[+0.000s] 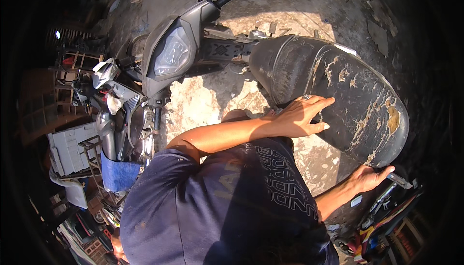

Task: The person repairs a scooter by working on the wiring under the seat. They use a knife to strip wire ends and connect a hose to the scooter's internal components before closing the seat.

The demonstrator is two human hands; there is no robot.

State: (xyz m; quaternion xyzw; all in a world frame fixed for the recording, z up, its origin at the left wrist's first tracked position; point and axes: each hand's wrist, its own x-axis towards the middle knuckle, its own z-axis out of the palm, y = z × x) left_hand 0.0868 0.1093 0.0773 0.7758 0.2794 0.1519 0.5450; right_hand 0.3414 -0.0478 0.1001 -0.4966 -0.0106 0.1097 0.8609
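A scooter with a torn black seat (360, 95) stands across the view, its dark front cowl and clear headlight (175, 50) to the left. Yellowish foam shows through the cracked seat cover toward the rear. My left hand (305, 115) rests at the near side edge of the seat, fingers stretched out and a ring on one of them. By the rear end of the seat is my right hand (368, 179), its thumb extended and the other fingers partly hidden. A small metallic piece (400, 180) shows just beyond its fingertips; whether the hand grips it is unclear.
Another scooter with white panels (107, 74) stands at the left, near a white box (75, 148) and a blue cloth (118, 173). A red and yellow vehicle part (362, 241) lies at lower right. Bare skin (117, 245) shows at lower left, its owner unclear.
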